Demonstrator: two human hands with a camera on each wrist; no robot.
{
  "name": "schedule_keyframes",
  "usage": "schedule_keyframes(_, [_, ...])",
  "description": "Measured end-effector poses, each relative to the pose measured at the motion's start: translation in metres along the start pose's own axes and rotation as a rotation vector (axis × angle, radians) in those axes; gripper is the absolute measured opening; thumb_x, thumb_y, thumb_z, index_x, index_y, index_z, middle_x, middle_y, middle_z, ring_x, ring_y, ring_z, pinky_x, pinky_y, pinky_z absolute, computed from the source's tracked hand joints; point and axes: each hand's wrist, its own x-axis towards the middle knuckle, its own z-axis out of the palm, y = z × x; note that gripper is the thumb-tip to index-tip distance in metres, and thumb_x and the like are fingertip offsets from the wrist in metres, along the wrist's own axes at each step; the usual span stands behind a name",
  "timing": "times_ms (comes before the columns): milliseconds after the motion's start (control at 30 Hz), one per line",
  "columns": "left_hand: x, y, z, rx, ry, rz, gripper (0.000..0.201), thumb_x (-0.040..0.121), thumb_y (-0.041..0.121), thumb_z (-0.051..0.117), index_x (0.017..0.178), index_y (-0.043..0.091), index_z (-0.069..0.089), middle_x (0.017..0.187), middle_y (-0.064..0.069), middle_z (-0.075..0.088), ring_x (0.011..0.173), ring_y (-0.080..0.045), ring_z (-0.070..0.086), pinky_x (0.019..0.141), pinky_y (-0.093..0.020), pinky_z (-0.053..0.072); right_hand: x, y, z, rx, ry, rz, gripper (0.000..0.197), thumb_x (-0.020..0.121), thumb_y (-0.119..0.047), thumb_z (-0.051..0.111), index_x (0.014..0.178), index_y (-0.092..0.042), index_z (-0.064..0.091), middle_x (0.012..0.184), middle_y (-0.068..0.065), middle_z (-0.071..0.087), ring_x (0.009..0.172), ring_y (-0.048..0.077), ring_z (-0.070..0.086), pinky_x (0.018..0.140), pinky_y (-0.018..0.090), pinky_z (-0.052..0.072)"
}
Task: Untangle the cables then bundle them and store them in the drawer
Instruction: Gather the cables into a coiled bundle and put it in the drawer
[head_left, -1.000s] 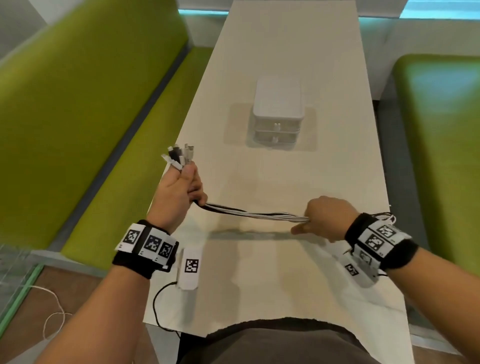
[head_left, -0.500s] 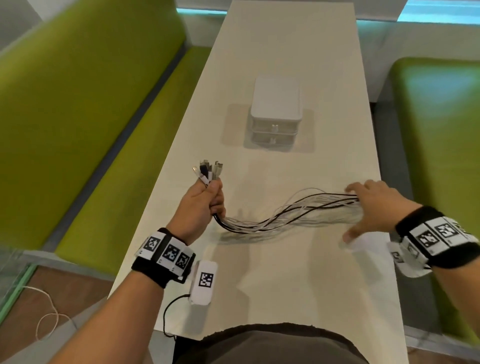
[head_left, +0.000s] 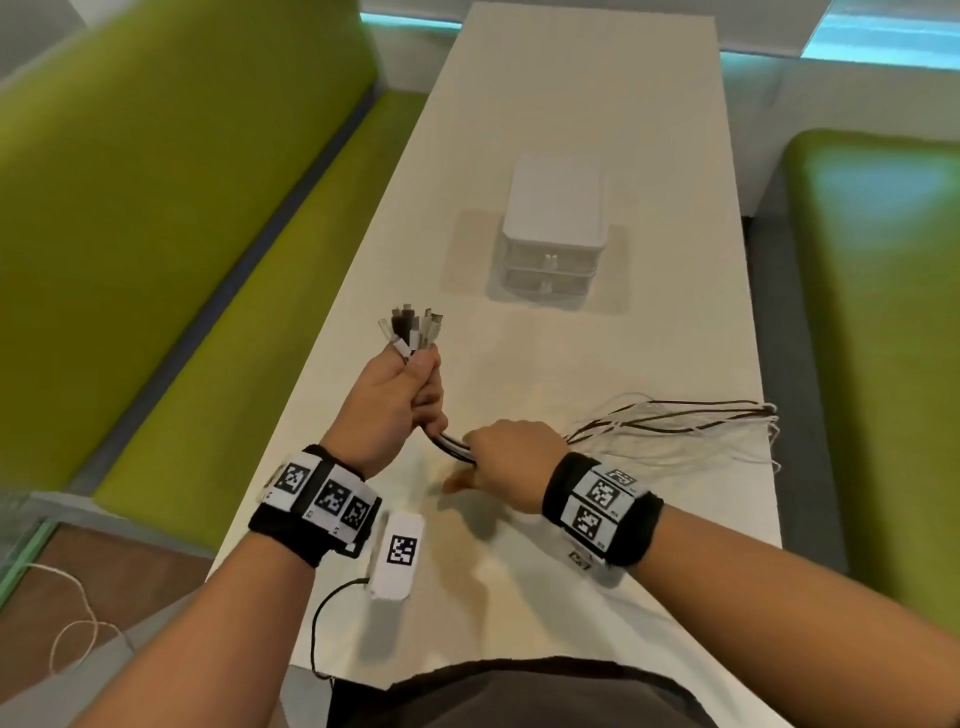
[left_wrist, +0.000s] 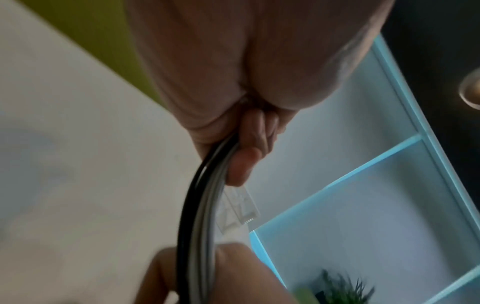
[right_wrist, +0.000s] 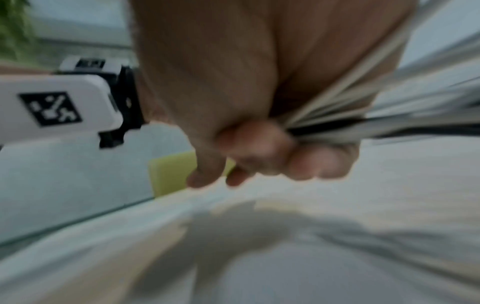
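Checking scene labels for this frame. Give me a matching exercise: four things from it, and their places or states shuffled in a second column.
Things:
1. left hand
2. right hand
3. small white plastic two-drawer box
4. loose black and white cable ends

Places or states:
A. fanned out on the white table, toward its right edge
B. grips the cable bundle just below the plugs, plugs pointing up
C. stands mid-table, both drawers closed
D. grips the cable bundle close beside the other hand

Pairs: 1-B, 2-D, 3-C, 4-A
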Motion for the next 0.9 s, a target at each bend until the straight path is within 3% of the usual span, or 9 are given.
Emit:
schedule_keyframes(133, [0.007, 0.005, 0.001, 0.178, 0.042, 0.03, 0.023, 0.111, 0.018, 0.036, 0.091, 0.01, 0.045, 0.061, 0.001, 0.031, 0.05, -0.014, 0.029, 0.05, -0.031, 0.038, -0.01, 0.014, 0.005, -0.126, 0.203, -0.049, 0.054, 0.098, -0.073, 0.031, 0.092, -0.019, 0.037, 0.063, -0.006, 0.041, 0.052, 0.023, 0.039, 0.049, 0.035, 0.024])
schedule_keyframes(267, [0.016, 0.013, -0.004, 0.192, 0.094, 0.066, 0.022, 0.111, 0.017, 0.036, 0.091, 0.011, 0.045, 0.062, -0.001, 0.03, 0.049, -0.014, 0.03, 0.05, -0.031, 0.039, -0.018, 0.03, 0.001, -0.09, 0.336, -0.147, 0.034, 0.107, -0.052, 0.028, 0.098, -0.021, 0.039, 0.076, -0.003, 0.052, 0.064, 0.031, 0.048, 0.056, 0.039, 0.031])
schedule_keyframes(400, [0.022, 0.015, 0.0, 0.09, 0.166, 0.067, 0.029, 0.11, 0.015, 0.035, 0.081, 0.016, 0.04, 0.061, 0.002, 0.03, 0.049, -0.013, 0.027, 0.049, -0.029, 0.035, -0.025, 0.035, -0.01, -0.061, 0.188, -0.106, 0.033, 0.109, -0.048, 0.025, 0.1, -0.02, 0.04, 0.072, -0.006, 0.045, 0.064, 0.029, 0.046, 0.062, 0.041, 0.039])
schedule_keyframes(533, [0.03, 0.013, 0.007, 0.002, 0.287, 0.082, 0.024, 0.1, 0.006, 0.035, 0.081, 0.02, 0.037, 0.06, 0.007, 0.031, 0.053, -0.012, 0.022, 0.049, -0.027, 0.024, -0.046, 0.015, -0.023, -0.05, 0.108, -0.205, 0.021, 0.109, -0.038, 0.034, 0.105, -0.018, 0.039, 0.087, 0.006, 0.063, 0.068, 0.035, 0.052, 0.062, 0.043, 0.042])
schedule_keyframes(667, [0.026, 0.01, 0.026, -0.048, 0.117, 0.004, 0.016, 0.087, 0.018, 0.05, 0.081, 0.022, 0.035, 0.061, 0.008, 0.031, 0.051, -0.008, 0.022, 0.044, -0.021, 0.024, -0.075, -0.002, -0.056, -0.061, 0.203, -0.338, 0.015, 0.106, -0.036, 0.044, 0.102, -0.022, 0.041, 0.085, 0.002, 0.061, 0.067, 0.032, 0.046, 0.061, 0.04, 0.038])
schedule_keyframes(700, [0.022, 0.008, 0.028, -0.067, 0.04, -0.048, 0.024, 0.088, 0.033, 0.058, 0.085, 0.02, 0.039, 0.063, 0.005, 0.032, 0.053, -0.008, 0.022, 0.045, -0.02, 0.026, -0.077, 0.001, -0.067, -0.01, 0.259, -0.35, 0.013, 0.106, -0.036, 0.046, 0.105, -0.023, 0.046, 0.086, 0.002, 0.062, 0.069, 0.031, 0.05, 0.061, 0.04, 0.04])
schedule_keyframes(800, [0.014, -0.001, 0.027, -0.083, -0.205, -0.164, 0.09, 0.068, 0.086, 0.062, 0.108, 0.006, 0.049, 0.075, -0.011, 0.031, 0.064, -0.017, 0.022, 0.053, -0.024, 0.031, -0.073, 0.019, -0.089, 0.122, 0.379, -0.321, 0.014, 0.105, -0.039, 0.047, 0.106, -0.027, 0.053, 0.09, -0.005, 0.066, 0.075, 0.024, 0.057, 0.066, 0.042, 0.047])
schedule_keyframes(867, [0.008, -0.003, 0.028, -0.1, -0.306, -0.21, 0.099, 0.055, 0.09, 0.064, 0.111, 0.011, 0.047, 0.073, -0.005, 0.031, 0.06, -0.013, 0.028, 0.053, -0.021, 0.034, -0.065, 0.028, -0.089, 0.158, 0.383, -0.278, 0.016, 0.106, -0.042, 0.042, 0.105, -0.028, 0.052, 0.091, -0.008, 0.065, 0.078, 0.022, 0.058, 0.07, 0.045, 0.049])
schedule_keyframes(900, [0.006, -0.005, 0.027, -0.125, -0.331, -0.239, 0.092, 0.055, 0.082, 0.075, 0.108, 0.013, 0.044, 0.073, 0.0, 0.031, 0.06, -0.012, 0.028, 0.053, -0.02, 0.032, -0.06, 0.03, -0.087, 0.173, 0.385, -0.258, 0.017, 0.106, -0.042, 0.041, 0.105, -0.029, 0.052, 0.092, -0.009, 0.065, 0.08, 0.022, 0.059, 0.072, 0.046, 0.05])
